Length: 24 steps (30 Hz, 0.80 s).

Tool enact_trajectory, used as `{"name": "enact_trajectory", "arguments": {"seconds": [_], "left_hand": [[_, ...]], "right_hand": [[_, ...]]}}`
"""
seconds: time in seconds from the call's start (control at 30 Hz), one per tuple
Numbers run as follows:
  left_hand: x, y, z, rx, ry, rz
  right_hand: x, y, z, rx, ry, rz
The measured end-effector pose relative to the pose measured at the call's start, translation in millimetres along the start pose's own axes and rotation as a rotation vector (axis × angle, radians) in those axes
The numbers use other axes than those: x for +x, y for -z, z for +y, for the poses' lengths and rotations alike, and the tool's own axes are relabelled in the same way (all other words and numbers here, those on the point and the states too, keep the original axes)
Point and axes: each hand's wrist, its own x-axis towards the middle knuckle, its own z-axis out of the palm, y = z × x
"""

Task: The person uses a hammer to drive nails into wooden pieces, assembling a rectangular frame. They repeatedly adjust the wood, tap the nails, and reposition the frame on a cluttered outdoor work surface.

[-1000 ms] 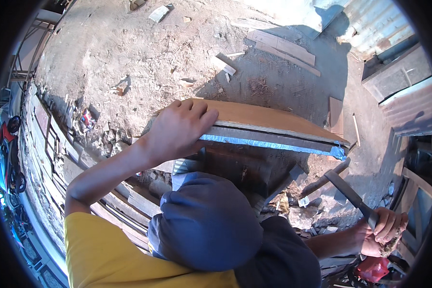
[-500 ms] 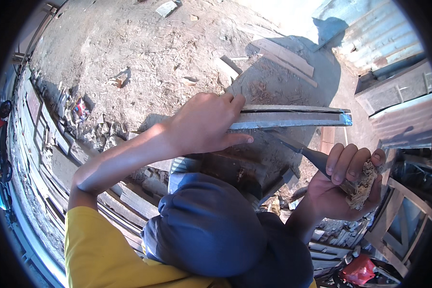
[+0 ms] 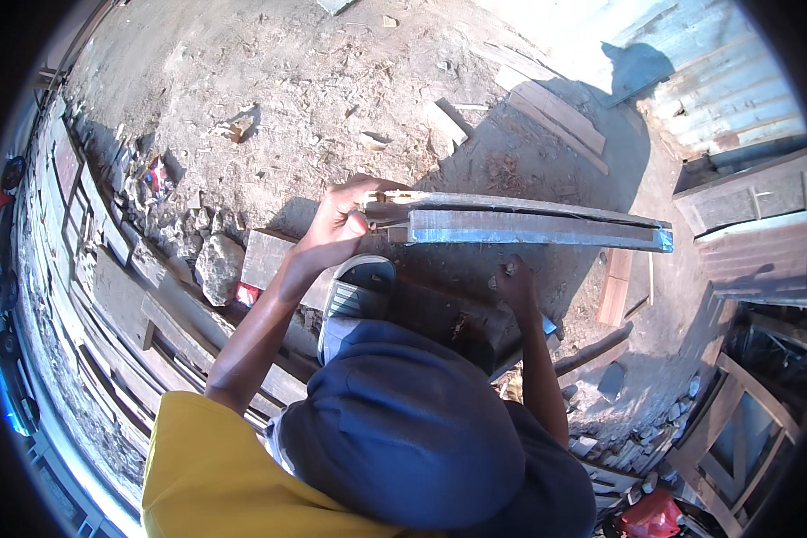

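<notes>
Sunlit dirt [image 3: 278, 81] backs a long, layered, blue-edged panel [image 3: 533, 229] gripped by the left hand [image 3: 339, 222]; whether the right hand [image 3: 516, 282] holds anything is unclear.

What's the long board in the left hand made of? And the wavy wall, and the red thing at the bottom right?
The long board looks like dull wood, pale and ragged near the left hand; its blue end may be painted or wrapped. The wavy wall seems pale metal, with ridges and rust-brown stains. The red thing is probably plastic: shiny, crumpled.
</notes>
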Motion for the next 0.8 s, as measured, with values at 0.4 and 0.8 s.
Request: {"name": "enact_trajectory", "arguments": {"seconds": [0.4, 0.8], "left_hand": [[47.9, -9.2, -32.9, 0.216, -0.287, 0.441], [94.9, -2.2, -40.7, -0.111, 0.026, 0.565]], "right_hand": [[-4.4, 76.9, -206.5, 1.261, -0.196, -0.691], [78.4, 86.4, -337.5, 1.408, -0.584, -0.342]]}}
